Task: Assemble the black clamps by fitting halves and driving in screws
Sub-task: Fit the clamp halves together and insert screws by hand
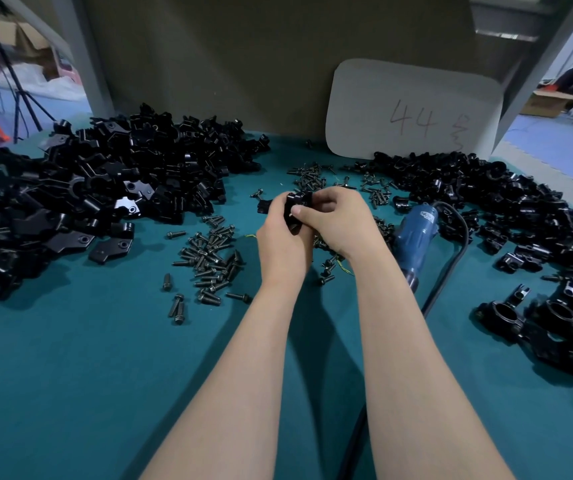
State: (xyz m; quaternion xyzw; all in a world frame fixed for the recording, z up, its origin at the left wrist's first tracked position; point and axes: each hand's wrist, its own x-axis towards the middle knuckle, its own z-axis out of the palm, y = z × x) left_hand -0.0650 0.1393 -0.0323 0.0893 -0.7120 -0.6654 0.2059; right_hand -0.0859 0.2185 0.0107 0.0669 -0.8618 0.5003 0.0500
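Head view shows me my left hand (280,237) and right hand (340,220), the fingers of both clamped on a small black clamp piece (298,201) above the teal worktop (87,375), just left of the blue corded power screwdriver (416,233). Loose dark metal screws (209,261) lie farther left of that screwdriver, and a heap of black clamp halves (105,188) sits well to its left.

black clamp (297,207): glossy, gripped between left hand (283,237) and right hand (337,220), at centre (fit of halves hidden) | clamp halves (105,188): heaped left | screws (209,261): dark, scattered flat beside that heap | ring-shaped clamps (555,323): grouped near right
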